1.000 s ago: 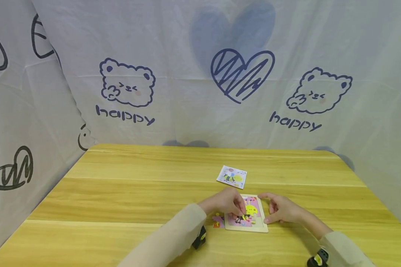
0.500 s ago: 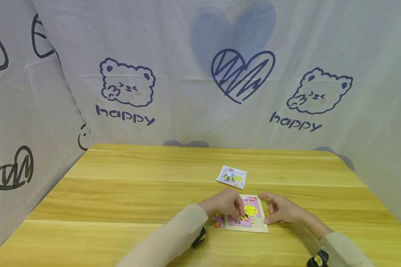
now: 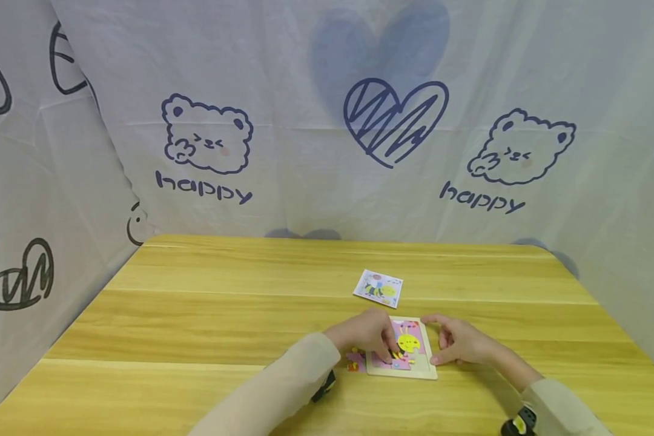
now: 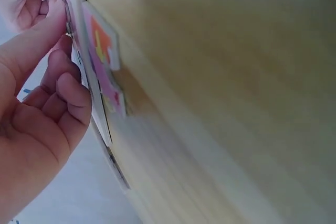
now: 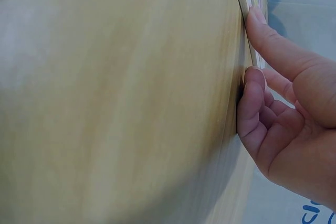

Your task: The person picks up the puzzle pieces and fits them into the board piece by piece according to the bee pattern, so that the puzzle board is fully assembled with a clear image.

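Observation:
A square wooden puzzle tray holds a pink jigsaw picture of a yellow-headed bee, with bare wood at its lower right corner. My left hand reaches over the tray's left side, thumb and forefinger pinching a black-and-yellow striped puzzle piece low in the picture; the fingers partly hide it. In the left wrist view, the left thumb and forefinger come together just over the tray. My right hand touches the tray's right edge with extended thumb and forefinger, its other fingers loosely bent.
Loose pink puzzle pieces lie against the tray's left side. Behind the tray lies a square bee picture card. All rest on a wood-grain table, with a printed cloth hanging behind it.
The striped piece in my left fingers has come down from a raised, tilted position to lie nearly level in the picture. The right hand and tray have stayed put.

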